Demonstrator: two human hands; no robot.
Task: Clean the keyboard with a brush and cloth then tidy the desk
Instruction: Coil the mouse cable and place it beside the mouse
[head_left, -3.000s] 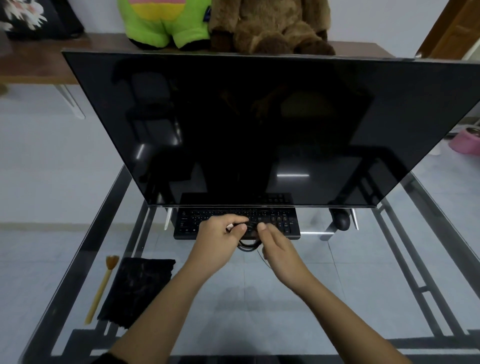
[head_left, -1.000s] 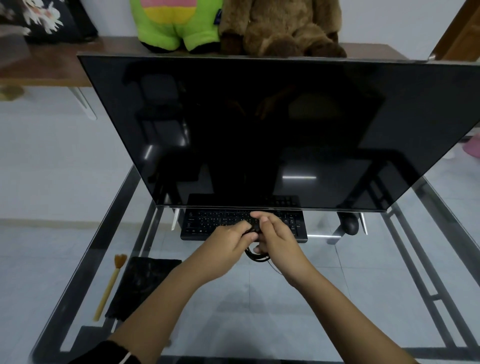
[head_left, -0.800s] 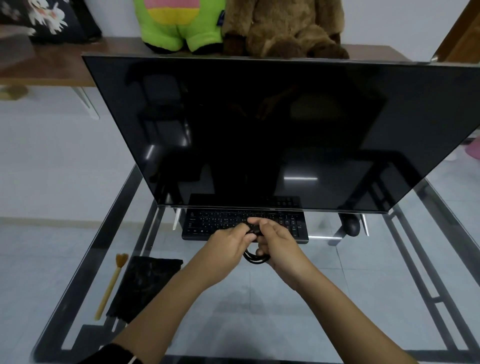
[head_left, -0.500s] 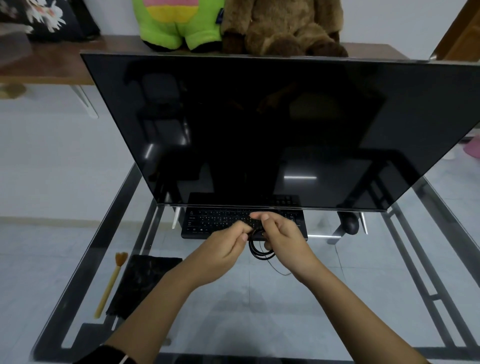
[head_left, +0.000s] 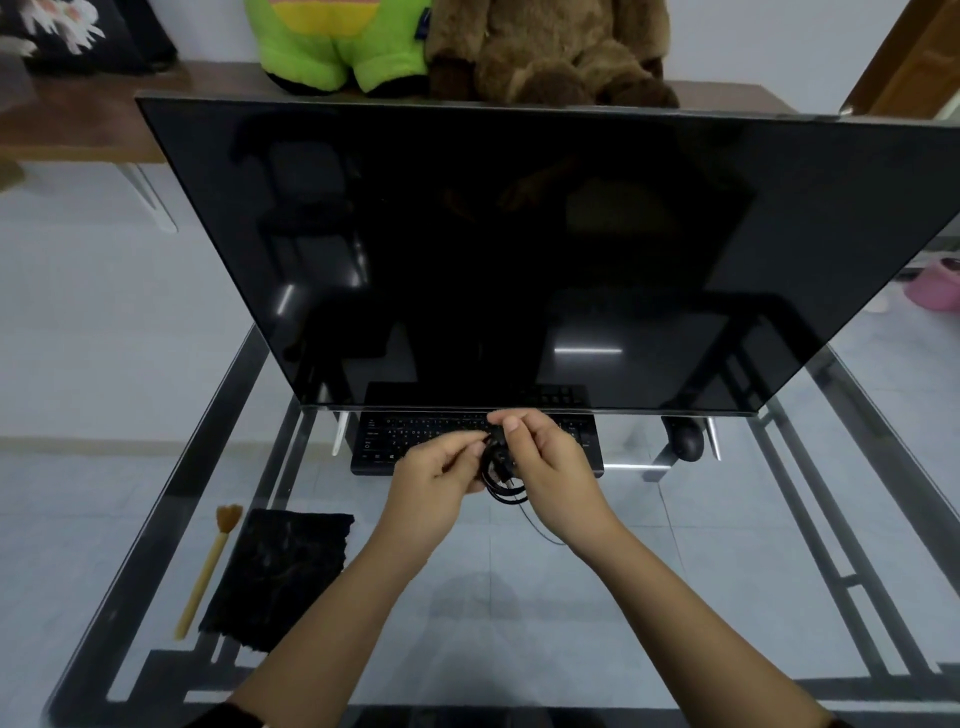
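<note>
A black keyboard (head_left: 415, 436) lies under the lower edge of the big dark monitor (head_left: 519, 249), partly hidden by my hands. Just in front of it, my left hand (head_left: 434, 475) and my right hand (head_left: 550, 467) both pinch a coiled black cable (head_left: 501, 475). A loose strand of the cable trails toward me under my right wrist. A wooden-handled brush (head_left: 208, 566) and a black cloth (head_left: 280, 577) lie side by side on the glass desk at the left.
A black mouse (head_left: 685, 441) sits right of the keyboard, under the monitor. The glass desk (head_left: 519, 613) has a dark metal frame. Behind the monitor, a green plush toy (head_left: 337, 47) and a brown plush toy (head_left: 550, 52) sit on a wooden shelf.
Both hands stay in front of the keyboard working the cable coil. The loops hang a little lower between them. Brush, cloth and mouse have not moved.
</note>
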